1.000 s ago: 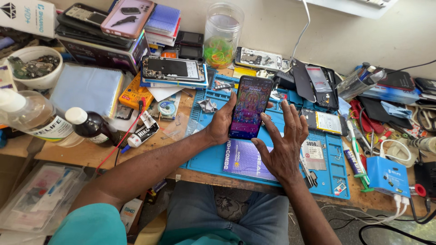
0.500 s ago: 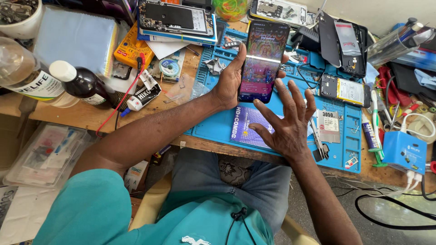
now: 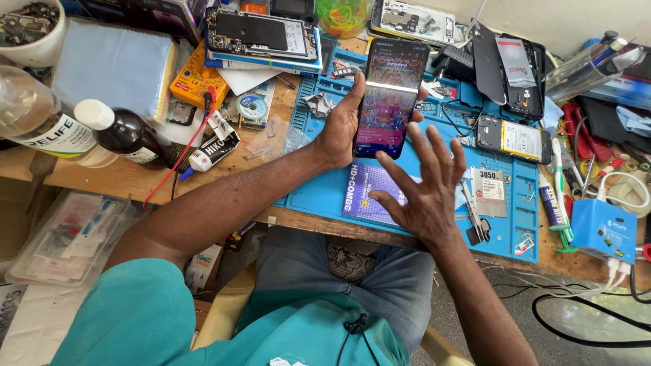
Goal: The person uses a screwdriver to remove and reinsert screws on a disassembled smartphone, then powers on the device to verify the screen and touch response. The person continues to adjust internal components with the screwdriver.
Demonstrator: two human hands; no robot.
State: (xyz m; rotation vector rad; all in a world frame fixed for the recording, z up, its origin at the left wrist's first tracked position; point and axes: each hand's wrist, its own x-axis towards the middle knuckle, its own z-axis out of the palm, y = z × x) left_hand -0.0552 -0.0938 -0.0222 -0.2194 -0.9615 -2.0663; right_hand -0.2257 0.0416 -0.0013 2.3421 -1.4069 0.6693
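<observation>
A wooden workbench (image 3: 102, 177) crowded with repair clutter carries a blue work mat (image 3: 515, 224), laid there as a soft, compartmented surface so small parts stay put. Above the mat, the person's left hand (image 3: 337, 125) holds a smartphone (image 3: 389, 97) upright by its edge, thumb on one side and fingers wrapped behind, with the lit screen tilted toward the face so it can be read. The right hand (image 3: 422, 186) hovers just below the phone with all fingers spread wide and empty, touching nothing, seemingly kept clear of the glass. At the left of the bench stand a clear plastic bottle (image 3: 41, 122) and a dark brown bottle (image 3: 122, 132), near at hand yet off the mat. Behind the phone lies an opened phone body (image 3: 261, 34) on a stack.
</observation>
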